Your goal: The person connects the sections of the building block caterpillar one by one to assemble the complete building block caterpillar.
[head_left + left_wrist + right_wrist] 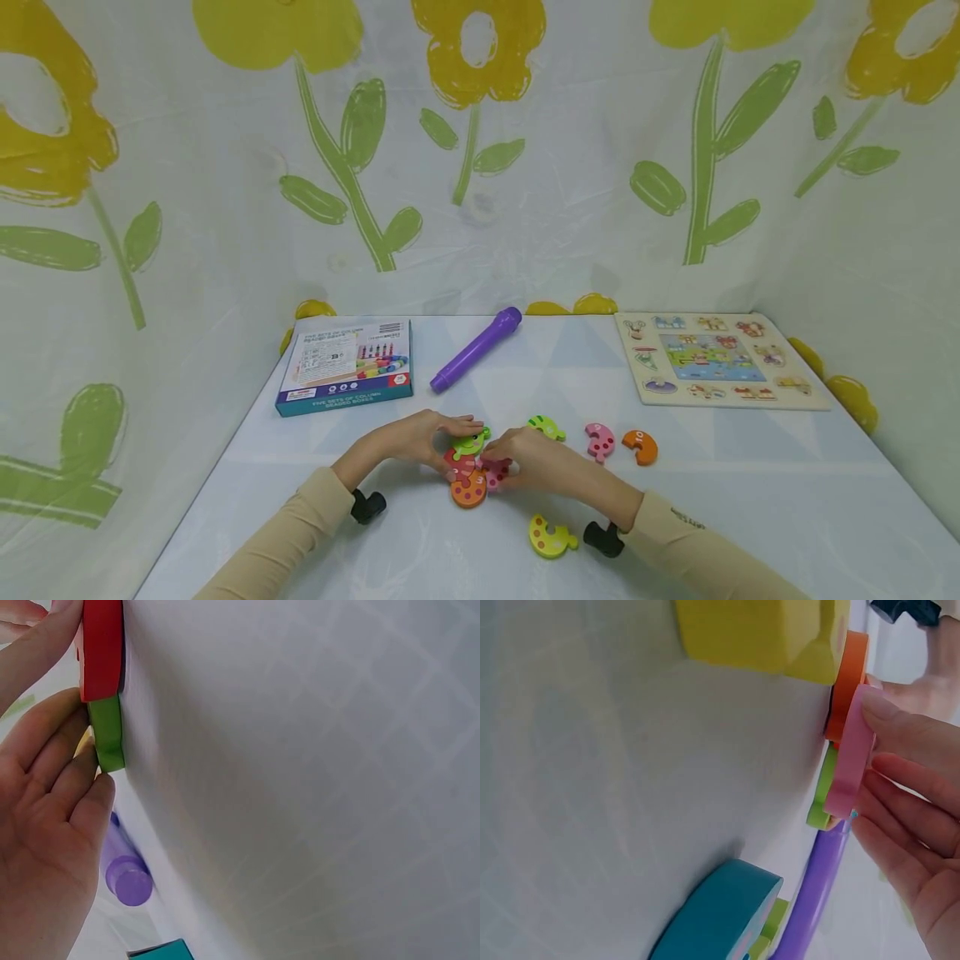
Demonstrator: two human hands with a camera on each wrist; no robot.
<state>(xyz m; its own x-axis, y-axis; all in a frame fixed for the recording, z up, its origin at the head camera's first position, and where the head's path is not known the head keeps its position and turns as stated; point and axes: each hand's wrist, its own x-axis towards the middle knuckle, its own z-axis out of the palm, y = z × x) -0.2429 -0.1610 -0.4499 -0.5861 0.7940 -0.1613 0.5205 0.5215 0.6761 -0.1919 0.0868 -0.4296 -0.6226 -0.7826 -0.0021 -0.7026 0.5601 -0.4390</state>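
Observation:
In the head view my left hand (423,435) arches round a cluster of flat wooden puzzle pieces. Its fingers touch a green piece with a face (468,444), and its thumb lies on a red piece (461,465). An orange piece (468,492) numbered 3 adjoins the red one on the near side. With thumb and fingers my right hand (536,462) pinches a pink spotted piece (497,477) at the cluster's right edge. In the right wrist view this pink piece (852,754) stands slightly raised beside the orange piece (847,686); the fingers partly hide it.
Loose nearby are a yellow piece (551,537), a green striped piece (547,427), a pink piece (600,442) and an orange piece (640,447). Farther back are a boxed set (345,367), a purple microphone-shaped tube (476,350) and a wooden picture board (720,362).

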